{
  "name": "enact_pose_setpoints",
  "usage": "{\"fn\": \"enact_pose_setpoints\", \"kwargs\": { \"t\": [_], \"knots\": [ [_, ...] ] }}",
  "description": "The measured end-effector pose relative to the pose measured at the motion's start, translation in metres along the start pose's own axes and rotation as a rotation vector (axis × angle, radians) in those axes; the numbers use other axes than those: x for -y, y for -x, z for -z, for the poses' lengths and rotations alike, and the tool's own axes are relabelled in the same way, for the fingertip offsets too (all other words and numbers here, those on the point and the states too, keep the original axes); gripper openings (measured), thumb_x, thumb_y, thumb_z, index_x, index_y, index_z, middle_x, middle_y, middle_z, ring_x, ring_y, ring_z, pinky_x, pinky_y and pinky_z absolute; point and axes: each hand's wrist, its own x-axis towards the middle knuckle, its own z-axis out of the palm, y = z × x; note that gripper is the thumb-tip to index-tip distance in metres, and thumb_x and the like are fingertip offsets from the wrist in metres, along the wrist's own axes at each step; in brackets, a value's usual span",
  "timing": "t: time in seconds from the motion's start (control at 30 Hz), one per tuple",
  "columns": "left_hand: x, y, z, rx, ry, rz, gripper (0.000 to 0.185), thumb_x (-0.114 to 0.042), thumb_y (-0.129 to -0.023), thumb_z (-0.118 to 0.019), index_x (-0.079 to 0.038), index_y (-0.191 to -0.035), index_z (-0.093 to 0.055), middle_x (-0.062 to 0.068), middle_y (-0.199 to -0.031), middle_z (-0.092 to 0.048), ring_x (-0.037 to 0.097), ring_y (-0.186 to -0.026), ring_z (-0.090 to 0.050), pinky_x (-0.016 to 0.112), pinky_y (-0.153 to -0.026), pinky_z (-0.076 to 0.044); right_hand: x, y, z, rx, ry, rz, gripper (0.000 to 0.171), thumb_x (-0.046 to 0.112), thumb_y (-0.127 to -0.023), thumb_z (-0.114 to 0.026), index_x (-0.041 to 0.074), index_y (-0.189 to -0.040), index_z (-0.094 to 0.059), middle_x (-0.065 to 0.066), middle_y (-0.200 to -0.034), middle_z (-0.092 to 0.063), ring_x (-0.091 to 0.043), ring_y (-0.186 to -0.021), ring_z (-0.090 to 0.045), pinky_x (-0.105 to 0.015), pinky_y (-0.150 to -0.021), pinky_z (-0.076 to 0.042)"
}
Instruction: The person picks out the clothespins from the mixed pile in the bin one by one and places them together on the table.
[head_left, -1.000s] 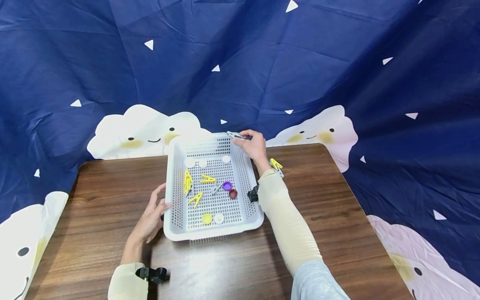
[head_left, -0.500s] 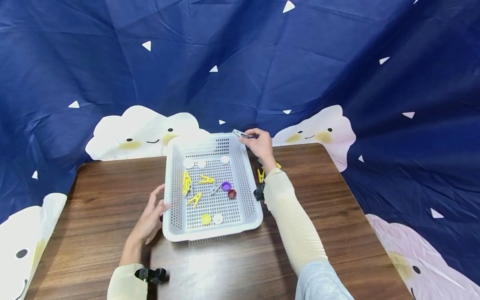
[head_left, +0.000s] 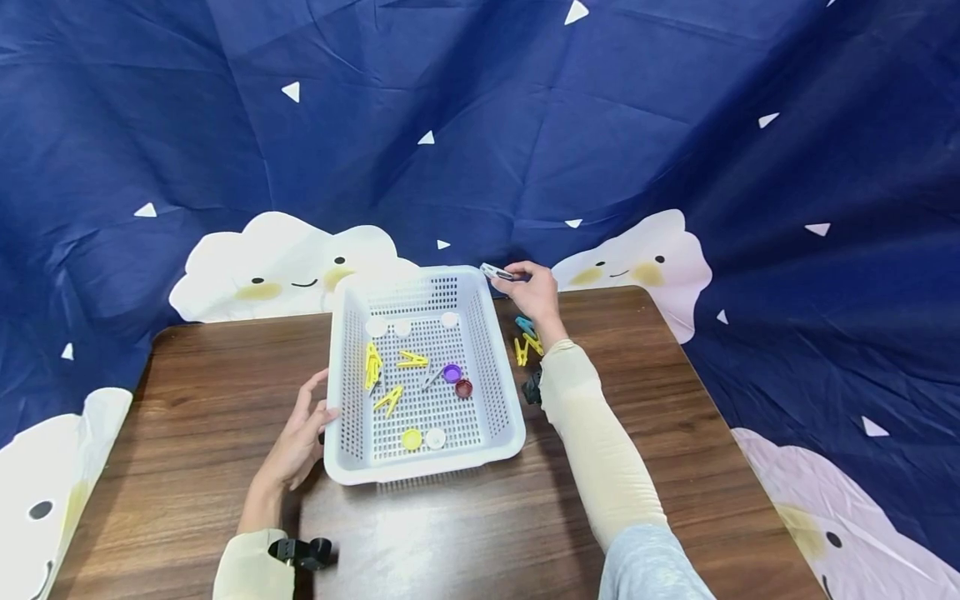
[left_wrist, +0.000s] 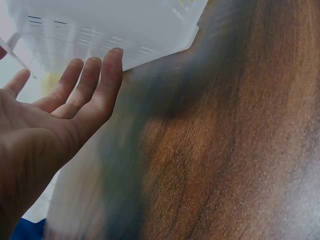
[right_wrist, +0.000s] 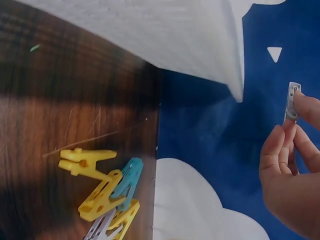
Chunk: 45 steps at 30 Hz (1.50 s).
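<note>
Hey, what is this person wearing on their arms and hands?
Both hands are bare: the left hand and the right hand have no gloves or rings that show. Each forearm is covered by a snug cream sleeve, with light blue-grey fabric above it on the right arm. A small black camera mount sits at each wrist.

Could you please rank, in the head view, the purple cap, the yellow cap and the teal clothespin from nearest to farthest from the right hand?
1. teal clothespin: on the table just below the right hand, outside the basket.
2. purple cap: mid-basket, toward its right wall.
3. yellow cap: at the basket's near end, farthest away.
</note>
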Motion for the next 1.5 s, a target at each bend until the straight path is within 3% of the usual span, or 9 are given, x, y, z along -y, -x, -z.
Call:
{"fn": "enact_pose_setpoints", "kwargs": {
  "t": [0.3,0.8,1.33,1.5],
  "knots": [
    [0.000,0.000,0.000,0.002,-0.004,-0.003,0.064,-0.013,-0.107,-0.041,-0.028,-0.159,-0.008,0.029,-0.155,-0.028,0.035,-0.128,-0.050,0.057,-0.088,-0.051,-0.013,-0.002,0.011,-0.024,0.011,-0.028,0.030,0.021,-0.081,-0.085,0.004,-0.103,-0.076,-0.004,-0.091,-0.066,-0.014,-0.073,-0.055,-0.028,-0.069,-0.042],
    [0.001,0.000,-0.003,0.000,0.004,0.008,0.063,-0.015,-0.107,-0.041,-0.029,-0.159,-0.008,0.028,-0.156,-0.028,0.040,-0.130,-0.047,0.059,-0.087,-0.051,-0.039,-0.002,0.026,-0.017,0.059,-0.094,0.030,0.017,-0.083,-0.080,0.002,-0.109,-0.075,-0.013,-0.102,-0.070,-0.024,-0.091,-0.061,-0.029,-0.075,-0.045],
    [0.000,0.002,-0.004,-0.014,0.004,0.037,0.065,-0.015,-0.106,-0.042,-0.030,-0.159,-0.007,0.028,-0.158,-0.026,0.053,-0.136,-0.037,0.061,-0.090,-0.050,-0.075,-0.004,0.029,0.008,0.191,-0.146,0.036,0.019,-0.086,-0.078,0.004,-0.119,-0.073,-0.016,-0.111,-0.072,-0.032,-0.105,-0.064,-0.042,-0.094,-0.048],
    [-0.001,0.001,-0.003,-0.020,0.001,0.033,0.065,-0.015,-0.106,-0.042,-0.031,-0.159,-0.008,0.028,-0.158,-0.027,0.053,-0.136,-0.037,0.062,-0.091,-0.049,-0.081,-0.004,0.029,0.027,0.210,-0.151,0.037,0.017,-0.087,-0.078,0.003,-0.120,-0.073,-0.018,-0.112,-0.072,-0.034,-0.105,-0.064,-0.044,-0.095,-0.047]
  ]
}}
